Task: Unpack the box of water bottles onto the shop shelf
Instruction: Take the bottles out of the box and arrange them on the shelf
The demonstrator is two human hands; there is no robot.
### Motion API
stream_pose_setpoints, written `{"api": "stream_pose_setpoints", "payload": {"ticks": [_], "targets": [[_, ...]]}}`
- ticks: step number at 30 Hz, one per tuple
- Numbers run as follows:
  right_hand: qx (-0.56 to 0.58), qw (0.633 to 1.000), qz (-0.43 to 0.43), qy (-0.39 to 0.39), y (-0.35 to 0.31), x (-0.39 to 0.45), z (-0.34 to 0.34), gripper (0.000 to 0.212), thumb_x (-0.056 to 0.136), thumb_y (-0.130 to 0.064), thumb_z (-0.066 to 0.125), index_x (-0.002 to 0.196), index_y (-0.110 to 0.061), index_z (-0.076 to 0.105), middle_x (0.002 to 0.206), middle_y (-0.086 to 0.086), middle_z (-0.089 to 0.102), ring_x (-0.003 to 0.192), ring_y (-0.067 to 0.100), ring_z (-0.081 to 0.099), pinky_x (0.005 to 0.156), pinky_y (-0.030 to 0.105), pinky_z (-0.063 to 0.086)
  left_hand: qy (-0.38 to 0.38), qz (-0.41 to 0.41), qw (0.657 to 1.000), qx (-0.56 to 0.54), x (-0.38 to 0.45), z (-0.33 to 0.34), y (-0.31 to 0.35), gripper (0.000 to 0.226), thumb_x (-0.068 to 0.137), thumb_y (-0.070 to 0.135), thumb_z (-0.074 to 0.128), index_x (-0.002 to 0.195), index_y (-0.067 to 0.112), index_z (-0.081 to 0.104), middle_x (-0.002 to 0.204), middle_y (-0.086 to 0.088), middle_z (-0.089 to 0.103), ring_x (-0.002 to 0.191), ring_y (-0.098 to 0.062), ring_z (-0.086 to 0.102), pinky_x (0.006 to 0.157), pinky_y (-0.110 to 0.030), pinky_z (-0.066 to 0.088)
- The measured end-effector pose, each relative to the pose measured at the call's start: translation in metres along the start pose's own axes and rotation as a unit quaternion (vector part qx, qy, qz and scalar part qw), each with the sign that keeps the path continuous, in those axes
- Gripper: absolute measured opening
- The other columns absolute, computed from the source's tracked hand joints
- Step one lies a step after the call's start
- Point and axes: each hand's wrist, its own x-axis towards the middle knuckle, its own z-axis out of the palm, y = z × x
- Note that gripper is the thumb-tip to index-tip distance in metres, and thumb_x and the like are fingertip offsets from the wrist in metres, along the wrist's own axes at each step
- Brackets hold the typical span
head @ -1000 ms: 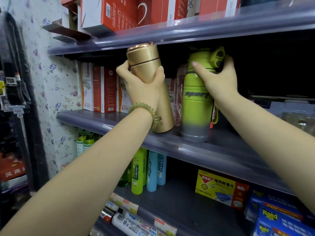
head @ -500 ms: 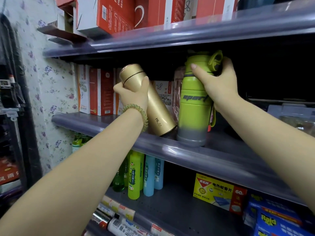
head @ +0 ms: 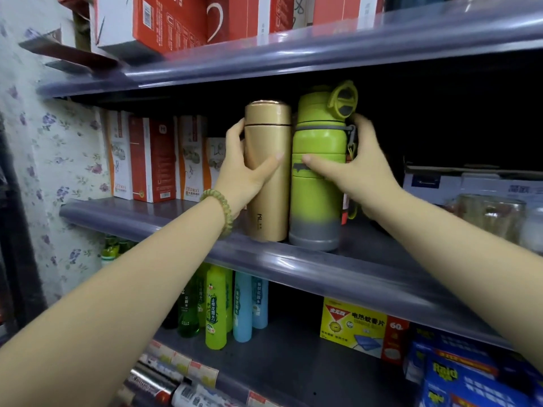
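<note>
A gold flask (head: 266,198) stands upright on the middle shelf (head: 308,265), its side against a green sports bottle (head: 317,195) with a grey base and loop lid. My left hand (head: 242,171) wraps the gold flask from the left, thumb across its front. Around the green bottle's right side curls my right hand (head: 357,168), thumb on its front. Both bottles rest near the shelf's front edge. The box they came from is out of view.
Red and white cartons (head: 152,160) fill the middle shelf's left part. Glass jars (head: 490,218) sit at its right. The upper shelf (head: 264,57) hangs close above the bottle tops. Spray bottles (head: 217,306) and a yellow mosquito-mat box (head: 361,327) stand below.
The gold flask went from held high, to tilted left, to upright on the shelf beside the green bottle. My right hand slid from the green bottle's lid down to its body.
</note>
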Motion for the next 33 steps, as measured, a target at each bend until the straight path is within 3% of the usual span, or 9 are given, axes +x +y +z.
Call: {"api": "stream_pose_setpoints", "payload": {"ticks": [3,9,13,17,21,26,28,31,33], "targets": [[0.001,1.0,-0.002,0.009,0.003,-0.005,-0.003,0.092,0.06,-0.039,0.085,0.138,-0.026,0.038,0.122,-0.011,0.056,0.112,0.009,0.058,0.1,0.036,0.049,-0.048,0.015,0.999,0.001,-0.009,-0.005,-0.013,0.091,0.077,0.031,0.071,0.15,0.025,0.017,0.147,-0.001,0.043,0.13,-0.01,0.046,0.112,-0.032,0.037],[-0.022,0.999,-0.028,0.019,-0.002,-0.008,-0.007,0.088,0.062,-0.033,0.087,0.136,-0.024,0.04,0.117,-0.013,0.057,0.105,0.003,0.056,0.093,0.02,0.044,-0.036,0.01,0.999,-0.029,-0.009,0.006,-0.021,0.087,0.078,0.027,0.069,0.15,0.023,0.02,0.144,0.0,0.044,0.13,-0.01,0.046,0.104,-0.019,0.039],[-0.025,1.0,-0.013,0.014,0.002,-0.007,-0.005,0.091,0.064,-0.038,0.085,0.14,-0.026,0.037,0.123,-0.013,0.055,0.113,0.005,0.054,0.1,0.027,0.045,-0.038,0.008,0.999,-0.032,-0.01,0.006,-0.023,0.088,0.074,0.035,0.069,0.146,0.032,0.02,0.147,-0.004,0.043,0.133,-0.014,0.045,0.112,-0.032,0.037],[-0.018,0.999,-0.017,0.027,0.004,-0.012,-0.001,0.09,0.066,-0.039,0.084,0.141,-0.027,0.036,0.123,-0.014,0.051,0.112,0.002,0.051,0.095,0.018,0.04,-0.031,0.003,0.999,-0.024,-0.011,0.008,-0.022,0.088,0.076,0.034,0.07,0.148,0.029,0.02,0.148,-0.006,0.042,0.134,-0.015,0.044,0.113,-0.035,0.036],[0.006,0.999,0.005,0.032,0.004,-0.006,-0.006,0.094,0.053,-0.05,0.085,0.135,-0.027,0.045,0.128,-0.01,0.058,0.115,0.007,0.058,0.1,0.035,0.049,-0.012,0.002,1.0,-0.021,-0.012,0.011,-0.019,0.083,0.08,0.023,0.07,0.149,0.023,0.023,0.145,0.001,0.045,0.131,-0.008,0.045,0.109,-0.026,0.038],[0.022,1.0,0.006,0.011,0.006,-0.005,-0.011,0.097,0.05,-0.05,0.085,0.135,-0.028,0.045,0.127,-0.01,0.06,0.115,0.008,0.059,0.099,0.038,0.05,-0.021,-0.014,1.0,-0.012,-0.014,0.011,-0.015,0.088,0.077,0.034,0.071,0.149,0.03,0.02,0.149,0.002,0.04,0.136,-0.009,0.039,0.115,-0.037,0.034],[0.02,1.0,-0.006,0.012,0.009,-0.007,-0.011,0.093,0.056,-0.045,0.086,0.137,-0.027,0.043,0.129,-0.012,0.057,0.116,0.006,0.057,0.101,0.035,0.048,-0.036,-0.029,0.999,-0.005,-0.015,0.009,-0.014,0.089,0.08,0.033,0.071,0.15,0.031,0.016,0.152,0.005,0.035,0.136,0.0,0.036,0.116,-0.03,0.031],[0.019,1.0,-0.008,0.01,0.01,-0.01,-0.009,0.089,0.065,-0.038,0.084,0.14,-0.027,0.038,0.128,-0.013,0.053,0.117,0.004,0.052,0.103,0.031,0.046,-0.05,-0.042,0.998,0.015,-0.017,0.008,-0.009,0.085,0.088,0.023,0.066,0.151,0.026,0.009,0.15,0.014,0.028,0.123,0.021,0.032,0.102,0.0,0.026],[0.017,1.0,-0.005,0.006,0.01,-0.012,-0.009,0.093,0.064,-0.041,0.083,0.142,-0.027,0.035,0.134,-0.011,0.051,0.121,0.005,0.051,0.105,0.033,0.045,-0.05,-0.054,0.997,0.013,-0.022,0.007,-0.004,0.085,0.088,0.023,0.065,0.152,0.027,0.008,0.154,0.009,0.027,0.133,0.007,0.031,0.111,-0.01,0.026]]}}
